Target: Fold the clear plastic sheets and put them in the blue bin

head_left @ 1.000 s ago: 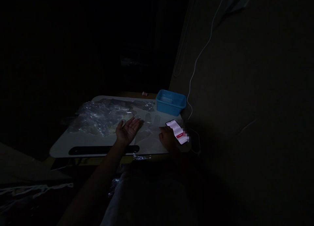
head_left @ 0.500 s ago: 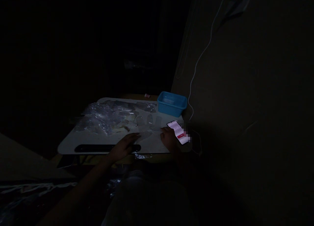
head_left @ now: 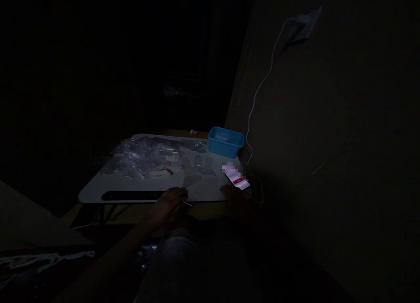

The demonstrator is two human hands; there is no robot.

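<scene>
The view is very dark. My left hand (head_left: 169, 201) is at the front edge of the white table (head_left: 114, 184), over the right end of its dark slot (head_left: 131, 195). Its fingers point right, and what they hold, if anything, is hidden. A thin pale strip (head_left: 187, 203) shows just beside its fingertips. My right hand (head_left: 231, 193) lies at the front right edge, its fingers dim, below the lit phone (head_left: 236, 177). Between and beyond the hands lie thin clear plastic pieces (head_left: 200, 178). A heap of crumpled clear plastic (head_left: 141, 156) covers the left of the tabletop.
A blue basin (head_left: 225, 142) stands at the back right corner. Behind the table's back edge is a small pink and white item (head_left: 193, 132). A white cable (head_left: 254, 101) hangs from a wall socket (head_left: 306, 25) down beside the table.
Both hands have moved toward the front edge, away from the plastic pieces. The right hand no longer overlaps the phone's lower left side as much. The view has shifted slightly.
</scene>
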